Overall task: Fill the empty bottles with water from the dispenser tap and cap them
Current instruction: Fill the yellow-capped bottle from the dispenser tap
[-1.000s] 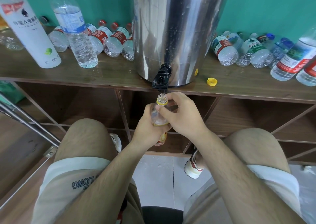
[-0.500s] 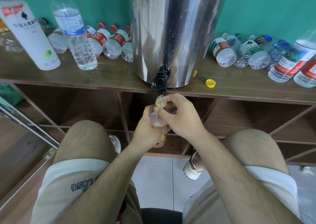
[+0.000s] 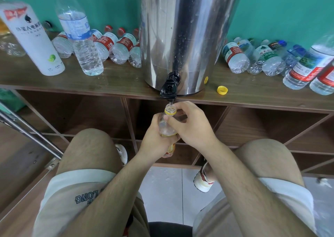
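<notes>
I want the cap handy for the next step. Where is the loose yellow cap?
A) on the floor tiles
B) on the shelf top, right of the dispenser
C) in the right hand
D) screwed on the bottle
B: the yellow cap lies on the shelf top beside the dispenser; the bottle under the tap is uncapped.

1. Shorts [image 3: 72, 209]: beige, loose, end above the knees.
2. Hems [image 3: 81, 175]: wide white band on both legs.
3. Print [image 3: 86, 198]: dark blue outlined letters "LONG" on the left leg, upside down from this view.
4. Left shoe [image 3: 122, 153], right shoe [image 3: 203, 181]: white sneakers; the right one has red trim and a yellowish sole edge.
5. Forearms [image 3: 240, 178]: bare, hairy. Left hand [image 3: 153, 140], right hand [image 3: 193, 126]: bare.
</notes>
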Motion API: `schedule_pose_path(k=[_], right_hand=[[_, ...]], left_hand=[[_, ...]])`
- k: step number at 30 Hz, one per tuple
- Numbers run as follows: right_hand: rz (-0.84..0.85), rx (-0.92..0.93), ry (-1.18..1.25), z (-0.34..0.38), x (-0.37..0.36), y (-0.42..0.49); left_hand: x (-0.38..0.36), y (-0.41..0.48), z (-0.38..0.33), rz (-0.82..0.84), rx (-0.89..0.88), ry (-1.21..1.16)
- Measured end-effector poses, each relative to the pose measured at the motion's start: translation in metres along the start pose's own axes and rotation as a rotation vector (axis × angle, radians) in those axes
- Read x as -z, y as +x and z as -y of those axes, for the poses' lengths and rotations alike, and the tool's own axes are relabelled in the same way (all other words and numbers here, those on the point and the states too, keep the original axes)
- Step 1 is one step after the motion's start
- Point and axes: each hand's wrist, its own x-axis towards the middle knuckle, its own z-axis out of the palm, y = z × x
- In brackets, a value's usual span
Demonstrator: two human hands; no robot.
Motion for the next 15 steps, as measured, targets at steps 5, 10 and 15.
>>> schedule_pose_path(k=[5,10,15], right_hand=[[0.003,-0.003,-0.006,0.0003,0.0005,-0.0004],[0.007,-0.003,-0.011,0.0011,0.0012,-0.0010],[0.010,-0.001,0.004,0.0018,0.0015,-0.0012]], left_hand=[[0.0003,0.0001,0.0015,0.000,0.003,-0.010],[-0.0003,0.0012,0.0027,-0.001,0.004,-0.036],[-0.0006,0.0020,0.0051,0.004,0.001,-0.037]])
